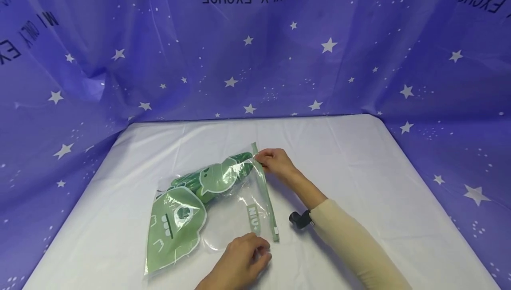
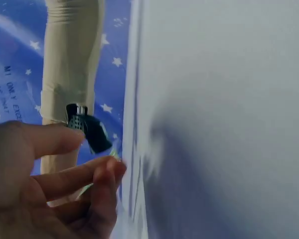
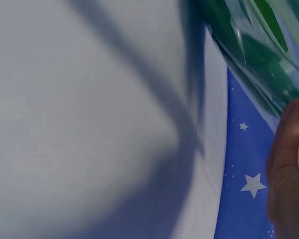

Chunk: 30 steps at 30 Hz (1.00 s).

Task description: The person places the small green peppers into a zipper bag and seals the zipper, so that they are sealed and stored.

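Note:
A clear zip bag [image 1: 175, 232] printed with a green cartoon dinosaur lies slanted on the white table. Dark green items [image 1: 244, 156] show through its plastic, their kind unclear. My right hand [image 1: 277, 163] pinches the far end of the bag's green zip strip [image 1: 265, 192] between thumb and fingers. A white slider [image 1: 276, 231] sits at the strip's near end. Just in front of the bag's near side, my left hand [image 1: 241, 259] has its fingers loosely bent. In the left wrist view, thumb and fingertips stand apart with nothing between them.
White cloth covers the table [image 1: 359, 157]. Purple curtains [image 1: 271, 59] with white stars enclose the back and sides. A small black device [image 1: 299, 220] sits by the right sleeve cuff [image 1: 331, 219].

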Available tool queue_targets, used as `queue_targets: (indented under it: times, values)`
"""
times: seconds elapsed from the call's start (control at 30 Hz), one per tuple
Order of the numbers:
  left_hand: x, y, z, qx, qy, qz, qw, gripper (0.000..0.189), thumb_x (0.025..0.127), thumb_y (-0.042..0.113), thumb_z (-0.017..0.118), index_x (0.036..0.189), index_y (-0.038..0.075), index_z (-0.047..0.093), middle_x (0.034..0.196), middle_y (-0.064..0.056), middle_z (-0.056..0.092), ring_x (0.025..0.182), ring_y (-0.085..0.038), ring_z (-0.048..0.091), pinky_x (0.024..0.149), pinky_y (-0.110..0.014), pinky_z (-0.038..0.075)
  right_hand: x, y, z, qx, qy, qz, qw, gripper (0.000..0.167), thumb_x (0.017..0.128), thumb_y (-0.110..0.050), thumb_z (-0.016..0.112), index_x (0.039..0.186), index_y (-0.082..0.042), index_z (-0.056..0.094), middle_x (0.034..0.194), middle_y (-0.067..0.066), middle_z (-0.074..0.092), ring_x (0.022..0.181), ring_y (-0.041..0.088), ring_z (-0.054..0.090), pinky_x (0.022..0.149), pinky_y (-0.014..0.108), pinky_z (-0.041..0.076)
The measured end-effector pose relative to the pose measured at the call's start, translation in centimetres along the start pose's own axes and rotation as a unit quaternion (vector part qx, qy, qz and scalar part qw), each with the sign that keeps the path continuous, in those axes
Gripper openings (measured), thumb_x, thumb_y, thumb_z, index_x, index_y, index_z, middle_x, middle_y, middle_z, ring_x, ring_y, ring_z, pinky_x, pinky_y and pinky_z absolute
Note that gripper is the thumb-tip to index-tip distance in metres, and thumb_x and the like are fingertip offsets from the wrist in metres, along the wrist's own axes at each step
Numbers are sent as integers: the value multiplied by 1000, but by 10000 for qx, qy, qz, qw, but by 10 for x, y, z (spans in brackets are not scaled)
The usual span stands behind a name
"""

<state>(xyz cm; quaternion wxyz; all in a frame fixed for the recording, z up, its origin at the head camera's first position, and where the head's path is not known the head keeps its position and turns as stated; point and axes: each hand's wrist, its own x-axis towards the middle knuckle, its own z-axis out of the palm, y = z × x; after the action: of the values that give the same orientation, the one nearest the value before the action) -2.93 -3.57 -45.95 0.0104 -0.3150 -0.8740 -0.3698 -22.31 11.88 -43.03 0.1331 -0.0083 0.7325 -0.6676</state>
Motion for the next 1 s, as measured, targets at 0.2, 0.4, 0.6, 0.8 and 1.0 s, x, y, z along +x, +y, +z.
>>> queue_targets:
  times: [0.2,0.4,0.6,0.8,1.0]
  values:
    - [15,4,8,-4742,-1021,-2099,8489,31,95,20,58,108,-8,59,88,-7,68,73,-8,62,67,-20,54,5,-15,0,519,512,-61,9973,18,91,-11,63,101,4,64,78,1,61,65,8,55,58,18,49]
    - [36,3,30,-7425,233,-3205,5878,40,98,17,53,121,-13,39,113,-22,59,111,-28,58,102,-35,42,9,-21,4,921,745,-47,9929,19,91,-12,63,103,2,64,76,-1,60,65,6,55,56,16,47]
    - [45,-1,37,-7845,1260,-3019,5269,21,97,11,52,112,-5,48,103,-11,62,97,-15,62,95,-24,46,8,-23,2,863,600,-44,9944,21,91,-13,64,104,4,64,82,3,61,70,9,59,63,19,53]
    - [37,-1,34,-7647,1457,-2904,5565,9,96,13,56,99,4,54,92,-4,62,82,-8,61,77,-15,50,8,-11,-11,-340,775,-464,9953,24,88,-19,69,101,0,66,89,8,69,72,15,67,71,28,57]
    - [31,4,29,-7502,1440,-2896,5767,9,96,9,55,102,2,53,92,-4,58,82,-8,57,75,-14,49,6,10,-21,-1055,1044,-1313,9802,26,84,-22,73,104,-7,67,83,6,72,71,18,69,71,30,56]
